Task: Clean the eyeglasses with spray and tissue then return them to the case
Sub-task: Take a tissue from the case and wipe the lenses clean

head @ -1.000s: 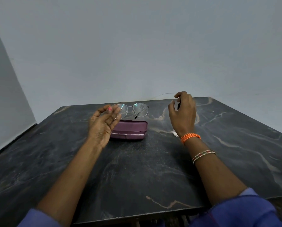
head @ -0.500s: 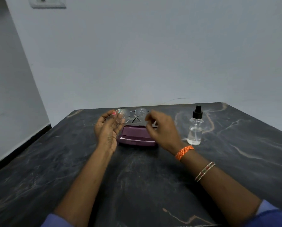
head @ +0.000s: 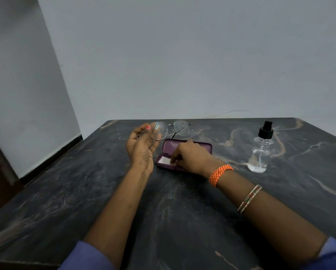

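— Eyeglasses (head: 170,130) are hanging above the far side of a dark marble table (head: 85,191), with droplets speckling both lenses.

— Who is holding them?

— The left hand (head: 141,149) is gripping them, palm turned up, fingers pinching the rim of one lens.

— And the other hand?

— The right hand (head: 190,157) is reaching into an open purple case (head: 203,146) lying just below the glasses. Its fingertips (head: 173,160) are closing narrowly on a white tissue (head: 166,159) inside; I cannot tell whether they are gripping it.

— Where is the spray?

— A clear spray bottle (head: 260,152) with a black nozzle is standing upright to the right, apart from the case.
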